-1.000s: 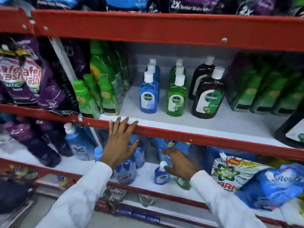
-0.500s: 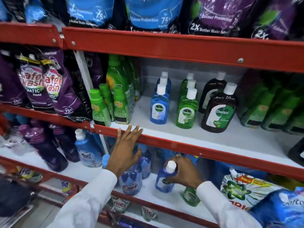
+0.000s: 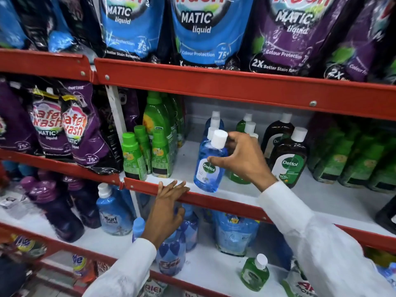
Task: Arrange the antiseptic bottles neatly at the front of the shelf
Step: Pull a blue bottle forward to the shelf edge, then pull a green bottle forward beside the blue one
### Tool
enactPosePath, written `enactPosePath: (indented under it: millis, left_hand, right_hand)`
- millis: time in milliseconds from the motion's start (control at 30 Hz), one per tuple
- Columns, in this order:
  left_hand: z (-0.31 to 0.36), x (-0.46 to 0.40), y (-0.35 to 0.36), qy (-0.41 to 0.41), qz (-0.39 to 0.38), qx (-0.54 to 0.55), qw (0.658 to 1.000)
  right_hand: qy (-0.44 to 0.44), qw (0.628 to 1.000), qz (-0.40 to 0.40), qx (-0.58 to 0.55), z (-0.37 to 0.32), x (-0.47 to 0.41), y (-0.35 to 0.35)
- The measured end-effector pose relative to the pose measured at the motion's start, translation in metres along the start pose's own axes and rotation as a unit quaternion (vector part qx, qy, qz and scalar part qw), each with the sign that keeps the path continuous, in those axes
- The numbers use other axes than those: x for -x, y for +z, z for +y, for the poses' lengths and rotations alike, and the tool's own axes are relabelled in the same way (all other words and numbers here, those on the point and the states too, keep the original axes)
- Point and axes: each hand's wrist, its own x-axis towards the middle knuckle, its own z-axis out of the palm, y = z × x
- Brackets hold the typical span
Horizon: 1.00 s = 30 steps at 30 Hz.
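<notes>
Gripping a blue antiseptic bottle (image 3: 209, 166) near its white cap, the right hand (image 3: 244, 159) has it tilted just above the front of the white shelf (image 3: 240, 190), in front of the other blue bottles (image 3: 212, 125). Down at the red shelf edge (image 3: 214, 200), the left hand (image 3: 167, 211) lies flat, fingers spread over the lip, clamped on nothing. Green bottles (image 3: 246, 125) and a brown bottle (image 3: 289, 161) stand just right of it; one small green bottle (image 3: 255, 273) sits a shelf lower.

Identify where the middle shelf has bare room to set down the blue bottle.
Bare white shelf lies between the small green-capped bottles and the blue Dettol bottle in the right hand. Behind, the antiseptic rows are crowded.
</notes>
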Motion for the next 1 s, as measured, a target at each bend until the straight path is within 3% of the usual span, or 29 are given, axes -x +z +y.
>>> enactPosePath:
  millis: [167, 400, 633, 800, 867, 1000]
  left_hand:
    - [0.002, 0.001, -0.004, -0.006, -0.008, 0.005, 1.000]
    - [-0.001, 0.000, -0.002, -0.007, -0.004, 0.004, 1.000]
    - [-0.002, 0.000, 0.000, -0.014, -0.015, -0.008, 1.000]
    - [0.016, 0.009, 0.009, -0.005, -0.021, -0.170, 0.985]
    - [0.030, 0.010, 0.021, 0.027, -0.017, -0.187, 0.982]
    - [0.061, 0.009, 0.052, 0.091, -0.031, -0.147, 0.984]
  right_hand:
    - [0.004, 0.996, -0.056, 0.066, 0.008, -0.016, 0.032]
    - [0.006, 0.996, -0.065, 0.058, 0.015, -0.021, 0.043]
    - [0.004, 0.997, -0.023, 0.069, 0.027, 0.004, 0.030]
    - [-0.054, 0.992, 0.108, 0.044, 0.059, 0.076, -0.003]
    - [-0.061, 0.988, 0.136, 0.051, 0.082, 0.111, -0.014]
    - [-0.002, 0.994, 0.086, 0.067, 0.139, 0.161, -0.026]
